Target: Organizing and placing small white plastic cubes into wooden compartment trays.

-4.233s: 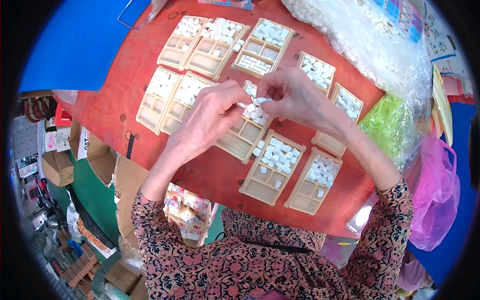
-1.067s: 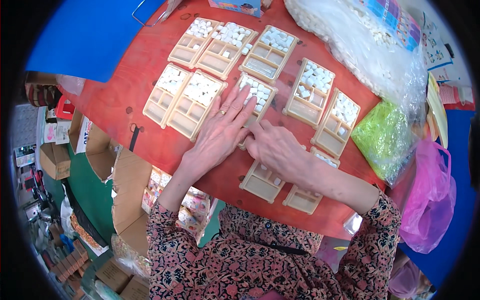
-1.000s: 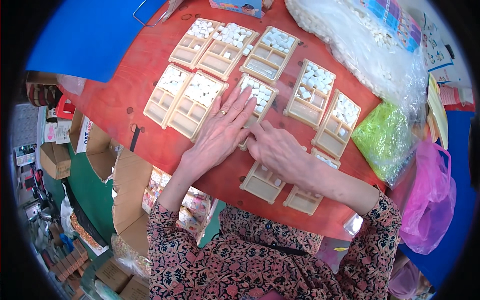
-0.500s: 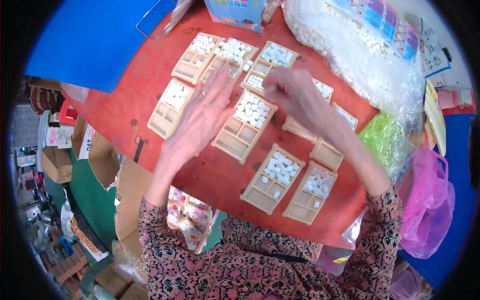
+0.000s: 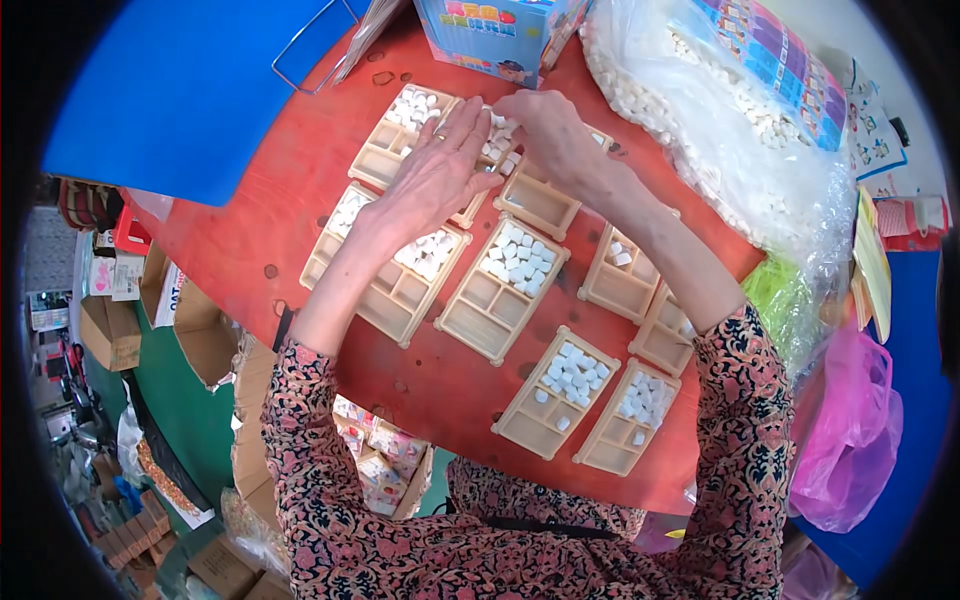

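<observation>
My left hand lies palm down over the upper left trays, its fingers stretched out and close together. Beside its fingertips, my right hand is bent with fingers curled at a heap of small white marshmallow-like pieces; what its fingertips hold, if anything, is hidden. Both hands partly cover the tray under that heap. Around them lie beige compartment trays with white pieces in their larger sections: one below my left wrist, one in the middle, and one at the upper left.
More trays lie nearer me, including one and another. A big clear bag of white pieces fills the red table's far right. A blue printed box stands at the back. A pink plastic bag hangs at right.
My right hand has moved left and away from me, close to my left fingertips. A tray now lies left of the middle one, where red tabletop showed before. The view has shifted slightly.
</observation>
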Demonstrator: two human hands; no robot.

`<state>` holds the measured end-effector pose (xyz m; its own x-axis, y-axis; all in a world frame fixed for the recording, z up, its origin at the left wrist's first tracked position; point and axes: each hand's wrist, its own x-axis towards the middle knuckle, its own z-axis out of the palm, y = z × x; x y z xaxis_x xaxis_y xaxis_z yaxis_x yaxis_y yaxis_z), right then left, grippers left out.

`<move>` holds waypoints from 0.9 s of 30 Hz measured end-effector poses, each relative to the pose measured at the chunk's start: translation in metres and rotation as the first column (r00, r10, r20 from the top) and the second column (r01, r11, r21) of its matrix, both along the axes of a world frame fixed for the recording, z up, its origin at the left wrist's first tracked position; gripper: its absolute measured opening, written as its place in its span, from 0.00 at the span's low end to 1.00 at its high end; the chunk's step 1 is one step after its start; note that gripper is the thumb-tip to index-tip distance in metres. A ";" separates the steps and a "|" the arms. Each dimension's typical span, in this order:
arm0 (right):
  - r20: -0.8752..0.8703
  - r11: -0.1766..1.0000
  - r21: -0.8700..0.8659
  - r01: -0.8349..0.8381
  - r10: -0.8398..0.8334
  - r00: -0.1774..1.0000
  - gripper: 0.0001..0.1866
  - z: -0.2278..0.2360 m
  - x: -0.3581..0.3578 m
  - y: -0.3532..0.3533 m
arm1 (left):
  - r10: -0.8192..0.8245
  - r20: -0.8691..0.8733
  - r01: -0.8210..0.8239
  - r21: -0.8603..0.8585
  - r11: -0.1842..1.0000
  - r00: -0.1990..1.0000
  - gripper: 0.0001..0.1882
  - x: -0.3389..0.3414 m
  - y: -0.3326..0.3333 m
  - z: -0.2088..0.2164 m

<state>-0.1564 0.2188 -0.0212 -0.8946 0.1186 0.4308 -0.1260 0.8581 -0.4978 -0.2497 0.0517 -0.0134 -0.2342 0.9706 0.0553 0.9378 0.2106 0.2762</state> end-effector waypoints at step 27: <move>0.025 0.948 -0.271 0.166 -0.166 0.986 0.09 0.007 -0.003 0.002 | 0.055 0.077 -0.061 0.068 0.996 0.995 0.43 0.006 -0.008 0.001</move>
